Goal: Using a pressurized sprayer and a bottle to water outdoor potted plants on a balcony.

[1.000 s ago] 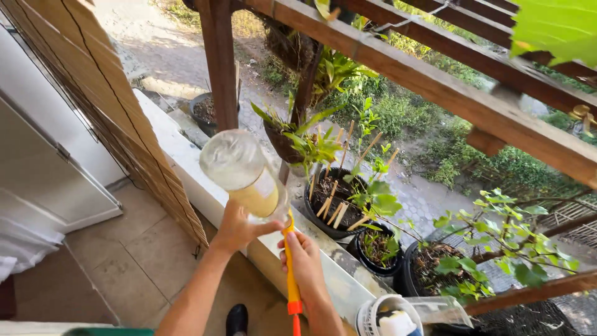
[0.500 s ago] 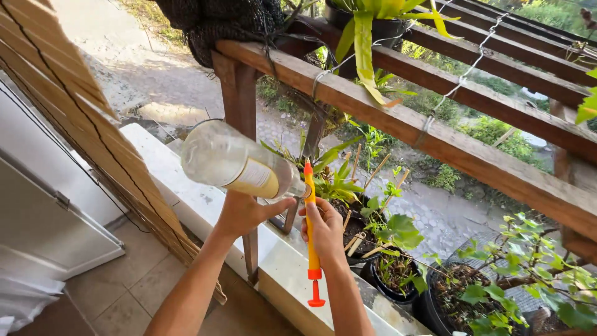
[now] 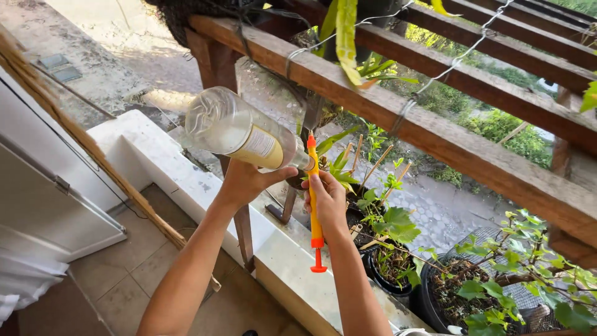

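- Your two bare forearms rise from the bottom of the view, over a tiled floor (image 3: pixel 118 283) and a pale concrete ledge (image 3: pixel 292 267).
- Your left hand (image 3: pixel 245 182) is closed around the neck end of a clear plastic bottle (image 3: pixel 239 132). The bottle is tipped nearly on its side, base up to the left and mouth down to the right. It has a pale yellow label and looks almost empty.
- Your right hand (image 3: pixel 328 202) grips an orange and yellow syringe (image 3: pixel 313 202). The syringe stands upright, its tip touching the bottle's mouth, its orange plunger hanging below your fist.
- Both hands are just beside each other, held above the ledge.
- Just past your right hand, dark plant pots (image 3: pixel 388 274) stand in a row beyond the ledge. They hold leafy green plants, and one has thin wooden sticks (image 3: pixel 373 162) pushed into the soil.
- To your left, a white door (image 3: pixel 43 186) and the edge of a bamboo blind (image 3: pixel 74 130) run along the wall.
- Behind the bottle, a brown wooden post (image 3: pixel 214 68) rises to a slanted wooden beam (image 3: pixel 435 134) that crosses the view, wrapped with wire.
- A long-leaved plant (image 3: pixel 345 31) hangs over the beam.
- Farthest off, below, lie a paved path (image 3: pixel 441 214) and green bushes (image 3: pixel 516 134).
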